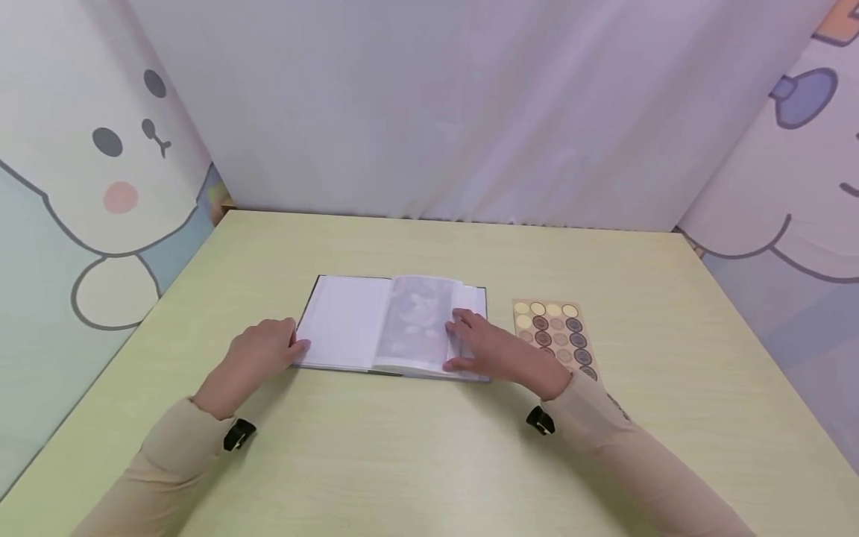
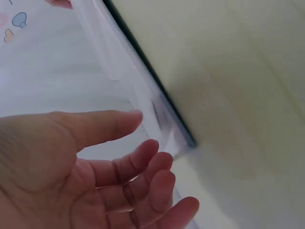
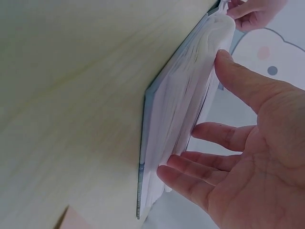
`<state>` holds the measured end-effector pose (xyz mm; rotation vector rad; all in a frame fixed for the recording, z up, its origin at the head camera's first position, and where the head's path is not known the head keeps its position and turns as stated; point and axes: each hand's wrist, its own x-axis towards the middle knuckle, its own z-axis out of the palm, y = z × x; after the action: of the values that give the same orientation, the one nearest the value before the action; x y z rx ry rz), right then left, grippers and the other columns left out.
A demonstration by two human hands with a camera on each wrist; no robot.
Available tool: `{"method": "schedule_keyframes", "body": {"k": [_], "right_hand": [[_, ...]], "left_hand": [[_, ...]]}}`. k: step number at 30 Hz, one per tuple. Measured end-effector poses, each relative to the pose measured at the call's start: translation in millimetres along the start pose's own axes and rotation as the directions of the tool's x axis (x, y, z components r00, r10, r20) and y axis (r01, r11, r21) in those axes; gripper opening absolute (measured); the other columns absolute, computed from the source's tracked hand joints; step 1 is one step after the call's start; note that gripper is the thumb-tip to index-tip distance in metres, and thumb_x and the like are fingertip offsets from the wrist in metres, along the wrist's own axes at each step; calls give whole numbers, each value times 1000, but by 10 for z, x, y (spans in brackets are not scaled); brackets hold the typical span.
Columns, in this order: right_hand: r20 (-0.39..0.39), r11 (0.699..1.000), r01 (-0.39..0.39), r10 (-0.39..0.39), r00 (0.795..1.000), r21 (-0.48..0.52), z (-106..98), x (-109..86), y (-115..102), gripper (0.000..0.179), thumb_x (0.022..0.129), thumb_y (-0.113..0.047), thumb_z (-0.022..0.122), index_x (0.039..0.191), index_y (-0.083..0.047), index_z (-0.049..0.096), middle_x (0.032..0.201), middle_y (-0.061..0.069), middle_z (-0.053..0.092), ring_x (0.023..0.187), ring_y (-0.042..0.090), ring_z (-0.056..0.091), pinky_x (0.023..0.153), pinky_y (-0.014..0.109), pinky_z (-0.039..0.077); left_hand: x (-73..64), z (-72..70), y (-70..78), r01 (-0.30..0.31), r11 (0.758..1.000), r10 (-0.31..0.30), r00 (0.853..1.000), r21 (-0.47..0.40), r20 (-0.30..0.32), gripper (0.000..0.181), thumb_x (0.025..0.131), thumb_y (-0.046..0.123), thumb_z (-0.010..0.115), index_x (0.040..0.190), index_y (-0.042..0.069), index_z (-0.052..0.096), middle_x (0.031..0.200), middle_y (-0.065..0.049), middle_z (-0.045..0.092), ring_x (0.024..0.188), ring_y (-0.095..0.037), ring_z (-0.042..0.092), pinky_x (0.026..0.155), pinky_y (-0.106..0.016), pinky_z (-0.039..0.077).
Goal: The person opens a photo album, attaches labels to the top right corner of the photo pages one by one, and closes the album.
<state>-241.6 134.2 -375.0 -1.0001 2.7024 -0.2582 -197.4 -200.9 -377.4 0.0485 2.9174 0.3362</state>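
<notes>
An album (image 1: pixel 342 321) lies opened out on the table, with a blank white left side and a dark cover edge. On its right side, a translucent page (image 1: pixel 412 321) shows a faint cartoon picture and bulges up. My right hand (image 1: pixel 496 347) rests on the right edge of the pages, fingers spread. In the right wrist view, its thumb (image 3: pixel 233 76) and fingertips touch the side of the page stack (image 3: pixel 183 90). My left hand (image 1: pixel 262 350) is at the album's lower left edge, its thumb by the corner; in the left wrist view its fingers (image 2: pixel 157 191) bend loosely.
Right of the album lies a sheet of round coin-like stickers (image 1: pixel 560 324), partly hidden by my right forearm. The pale wooden table (image 1: pixel 416 462) ends at a white curtain (image 1: pixel 429 112). Cartoon-printed curtains (image 1: pixel 121 179) hang along both sides.
</notes>
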Motion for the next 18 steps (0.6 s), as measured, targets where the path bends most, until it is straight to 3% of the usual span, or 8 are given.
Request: {"method": "schedule_keyframes", "body": {"k": [4, 7, 10, 13, 15, 18], "right_hand": [[2, 1000, -5, 5, 1000, 4, 0, -3, -3, 71, 86, -42, 63, 137, 2, 41, 146, 23, 31, 133, 34, 35, 107, 43, 33], [9, 1000, -12, 12, 1000, 10, -4, -11, -4, 72, 86, -42, 63, 138, 2, 40, 146, 23, 30, 134, 34, 34, 107, 43, 33], [7, 1000, -9, 9, 1000, 5, -6, -13, -1, 71, 86, -42, 63, 137, 3, 41, 146, 24, 31, 133, 35, 34, 107, 43, 33], [1, 1000, -2, 2, 1000, 2, -6, -11, 2, 71, 86, -42, 63, 136, 4, 42, 145, 24, 31, 133, 35, 35, 107, 43, 33], [-2, 1000, 3, -3, 1000, 1, -4, -4, 5, 70, 86, -42, 63, 136, 4, 42, 145, 24, 31, 133, 35, 35, 107, 43, 33], [-1, 1000, 6, -6, 1000, 4, -1, 5, 4, 71, 86, -41, 63, 136, 4, 42, 145, 24, 32, 133, 35, 35, 107, 43, 33]], "left_hand": [[9, -63, 158, -58, 998, 59, 997, 24, -58, 24, 90, 26, 59, 87, 2, 55, 71, -7, 54, 62, -19, 47, 52, -29, 39], [4, -96, 317, -134, 990, 138, 984, 41, -116, 23, 90, 24, 61, 92, 2, 58, 76, -8, 57, 64, -19, 49, 54, -30, 43], [-6, -91, 472, -227, 972, 233, 952, 53, -198, 19, 88, 22, 62, 92, 3, 59, 81, -7, 59, 66, -18, 52, 55, -32, 45], [4, -52, 615, -312, 948, 317, 911, 63, -264, 17, 87, 20, 64, 92, 5, 59, 83, -7, 59, 69, -20, 54, 56, -33, 46], [21, -19, 700, -364, 930, 365, 886, 58, -286, 16, 86, 19, 64, 93, 5, 59, 83, -6, 59, 72, -21, 54, 57, -33, 47], [57, 30, 815, -418, 907, 415, 865, 53, -282, 19, 86, 19, 65, 98, 5, 60, 87, -7, 59, 78, -23, 55, 61, -34, 48]]}}
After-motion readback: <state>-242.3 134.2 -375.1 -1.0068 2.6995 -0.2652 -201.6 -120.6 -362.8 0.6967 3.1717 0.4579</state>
